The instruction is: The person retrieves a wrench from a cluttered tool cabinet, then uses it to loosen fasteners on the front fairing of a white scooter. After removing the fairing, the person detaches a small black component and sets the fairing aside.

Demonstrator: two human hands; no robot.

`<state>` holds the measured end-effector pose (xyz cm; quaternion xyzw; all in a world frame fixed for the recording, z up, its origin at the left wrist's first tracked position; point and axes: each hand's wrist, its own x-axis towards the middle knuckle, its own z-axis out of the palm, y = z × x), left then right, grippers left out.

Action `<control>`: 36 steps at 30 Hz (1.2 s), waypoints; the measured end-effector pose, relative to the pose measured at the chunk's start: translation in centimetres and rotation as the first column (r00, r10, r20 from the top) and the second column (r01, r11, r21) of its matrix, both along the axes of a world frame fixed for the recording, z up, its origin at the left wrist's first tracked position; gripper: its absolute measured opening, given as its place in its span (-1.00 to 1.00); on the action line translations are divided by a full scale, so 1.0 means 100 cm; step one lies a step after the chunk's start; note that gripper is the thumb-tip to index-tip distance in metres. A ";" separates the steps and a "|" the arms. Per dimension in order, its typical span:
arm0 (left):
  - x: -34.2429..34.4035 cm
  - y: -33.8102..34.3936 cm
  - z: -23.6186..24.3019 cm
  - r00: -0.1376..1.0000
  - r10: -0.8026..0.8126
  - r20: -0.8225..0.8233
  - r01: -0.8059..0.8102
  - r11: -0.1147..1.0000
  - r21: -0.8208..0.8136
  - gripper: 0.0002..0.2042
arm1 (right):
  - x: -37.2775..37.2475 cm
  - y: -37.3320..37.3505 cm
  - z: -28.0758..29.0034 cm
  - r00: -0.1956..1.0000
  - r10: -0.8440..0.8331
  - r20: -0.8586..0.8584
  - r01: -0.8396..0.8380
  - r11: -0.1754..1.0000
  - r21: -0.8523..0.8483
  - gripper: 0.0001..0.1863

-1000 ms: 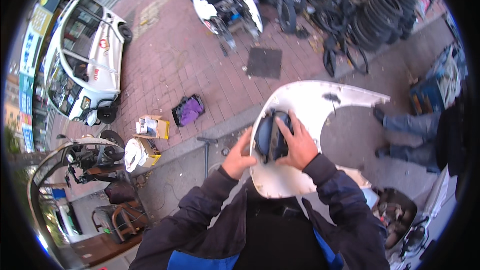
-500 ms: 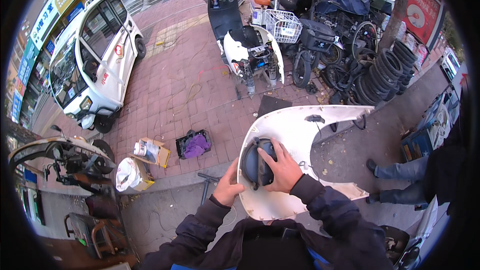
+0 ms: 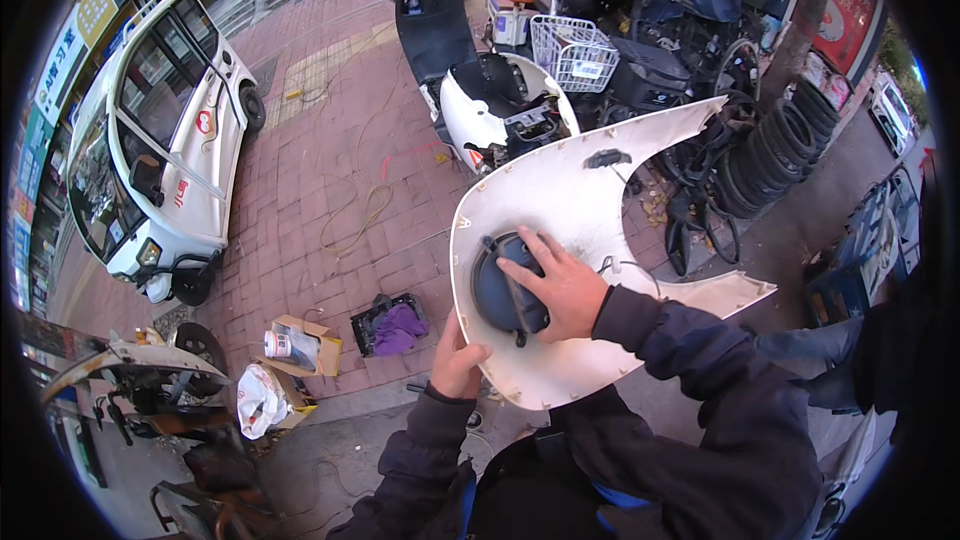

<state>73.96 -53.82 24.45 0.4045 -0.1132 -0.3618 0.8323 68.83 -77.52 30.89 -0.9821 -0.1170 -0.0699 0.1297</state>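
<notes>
A curved white scooter body panel is held in front of me, its inner side facing up. Set in it is a round black headlight with a narrow bar across its back. My left hand grips the panel's left rim, thumb on the inner face and fingers hidden behind. Over the headlight's right side lies my right hand, fingers curled on the housing and bar. A short dark wire with a connector hangs at the panel's upper part. Another thin wire runs beside my right hand.
Beyond the panel stands a partly stripped scooter. Parked bikes and stacked tyres fill the right. A white three-wheeler stands left. Cardboard boxes and a black tray with purple cloth sit on the ground. Someone stands at right.
The panel has tilted, its upper end rising and its lower right tip moving right and up. Both hands have stayed on it. My view has shifted, and my right forearm reaches further across.
</notes>
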 end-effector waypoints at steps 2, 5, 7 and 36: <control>0.045 -0.029 0.007 1.000 0.002 -0.021 -0.002 1.000 -0.013 -0.16 | 0.048 -0.030 0.005 1.000 0.017 0.010 -0.017 1.000 -0.018 0.20; 0.114 -0.072 0.034 0.999 0.020 -0.039 -0.016 0.995 0.097 -0.15 | 0.120 -0.073 0.022 0.998 0.004 -0.061 -0.004 1.000 0.005 0.20; 0.159 -0.099 0.052 0.998 -0.002 -0.068 0.009 0.995 0.104 -0.15 | 0.164 -0.099 0.035 0.997 -0.011 -0.082 0.014 0.999 0.038 0.21; 0.659 -0.321 -0.062 0.838 -0.181 -0.514 0.219 0.976 0.013 -0.19 | 0.650 -0.268 -0.047 0.702 -0.654 -0.282 0.680 0.733 -0.007 0.25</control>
